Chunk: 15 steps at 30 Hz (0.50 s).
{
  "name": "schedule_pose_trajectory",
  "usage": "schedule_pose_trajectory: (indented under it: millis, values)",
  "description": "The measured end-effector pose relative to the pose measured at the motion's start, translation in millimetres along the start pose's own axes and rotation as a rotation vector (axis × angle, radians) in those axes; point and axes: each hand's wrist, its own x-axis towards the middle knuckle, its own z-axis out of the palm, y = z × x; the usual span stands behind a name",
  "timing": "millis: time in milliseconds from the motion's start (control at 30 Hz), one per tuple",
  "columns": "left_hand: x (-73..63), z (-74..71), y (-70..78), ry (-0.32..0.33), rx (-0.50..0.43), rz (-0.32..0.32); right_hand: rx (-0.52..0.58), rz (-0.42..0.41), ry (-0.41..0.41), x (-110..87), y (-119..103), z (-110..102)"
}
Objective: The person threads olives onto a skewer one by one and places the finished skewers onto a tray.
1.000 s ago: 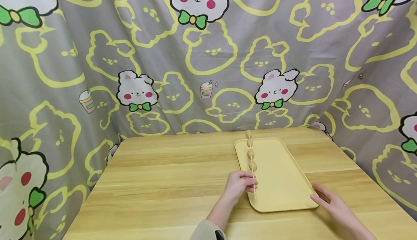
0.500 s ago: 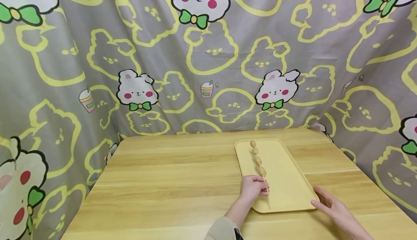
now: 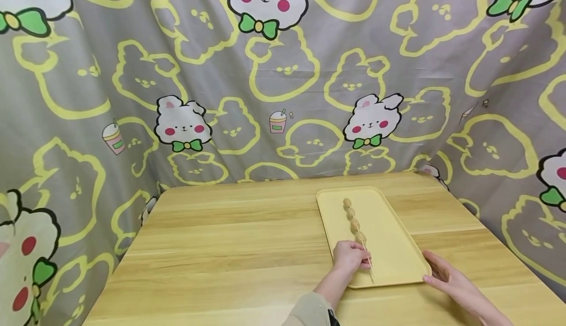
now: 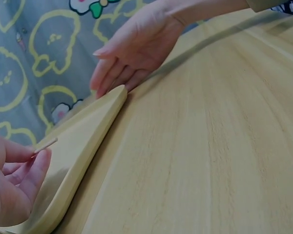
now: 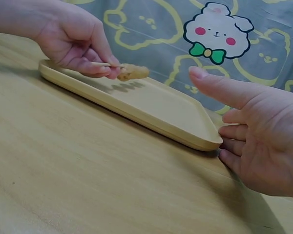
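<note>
In the head view my left hand (image 3: 350,256) pinches the bare lower part of a wooden skewer threaded with several brown meatballs (image 3: 355,225). The skewer lies over the left half of a pale yellow rectangular tray (image 3: 393,247). From the right wrist view, the meatballs (image 5: 133,72) hang a little above the tray, with their shadow on its floor. My right hand (image 3: 453,279) is at the tray's near right corner, its fingertips against the outer rim. In the right wrist view that hand (image 5: 263,131) has its thumb raised and its fingers extended to the corner.
A wooden table (image 3: 212,247) bears the tray on its right side. Behind and beside the table hangs a grey curtain (image 3: 247,85) printed with cartoon rabbits and yellow outlines.
My left hand has moved right and toward me, bringing the meatball skewer from the tray's left edge to over its floor. The right hand stays at the corner.
</note>
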Motion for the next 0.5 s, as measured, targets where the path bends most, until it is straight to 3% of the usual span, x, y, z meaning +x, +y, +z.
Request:
schedule_pose_trajectory:
  millis: [300,500]
  values:
    - [1.6,3.8,-5.0,0.030,0.028,-0.009,0.049,0.071,-0.018,-0.1,-2.6,1.5]
    - [2.2,5.1,-2.0,0.049,0.055,-0.021,-0.004,0.113,0.010,-0.4,-5.5,0.1]
